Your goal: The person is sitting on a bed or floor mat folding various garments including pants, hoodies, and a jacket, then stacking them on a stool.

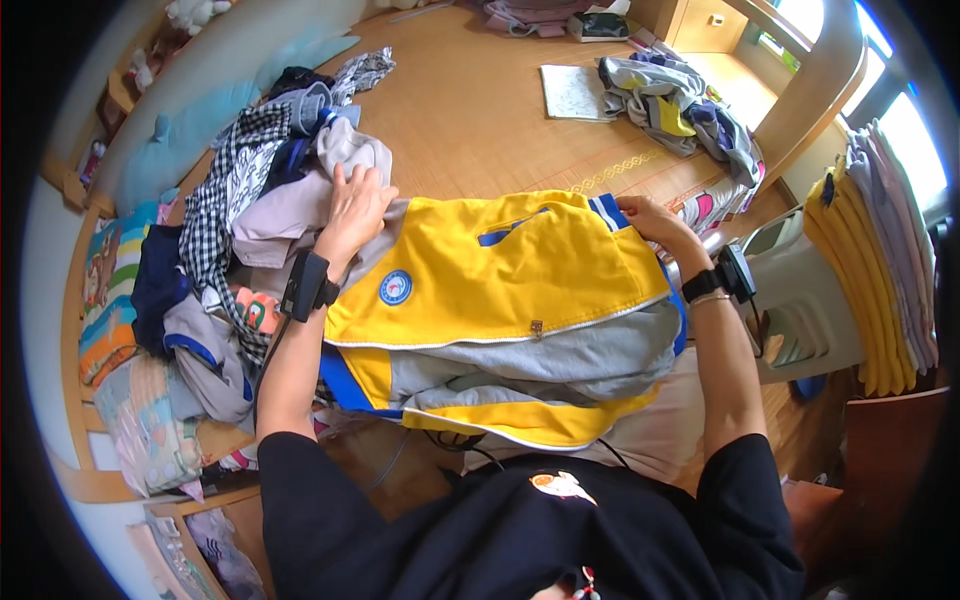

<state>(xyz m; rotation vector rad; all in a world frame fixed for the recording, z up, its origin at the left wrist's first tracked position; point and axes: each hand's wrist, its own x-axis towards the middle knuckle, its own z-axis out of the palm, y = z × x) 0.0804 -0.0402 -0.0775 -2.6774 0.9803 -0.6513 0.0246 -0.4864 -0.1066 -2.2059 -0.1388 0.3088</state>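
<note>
A yellow jacket point(480, 262) with grey lining, a white zip edge and blue trim lies spread sideways before me, its front partly unzipped. A round blue badge sits on its chest. My right hand point(651, 221) pinches the jacket at its blue-and-white striped hem band. My left hand point(360, 204) is bent over the grey sleeve near the shoulder; its fingertips are partly hidden, so its hold is unclear. Just behind that hand lies a light grey garment point(351, 146). A mauve garment point(281, 217) rests to the left of it.
Mixed clothes, among them a black-and-white checked garment point(201, 225), are heaped at the left. On the wooden bed surface point(465, 105) are a white paper sheet point(574, 91) and a pile of grey and yellow clothes point(660, 94). Folded yellow garments point(855, 285) hang over a rail at the right.
</note>
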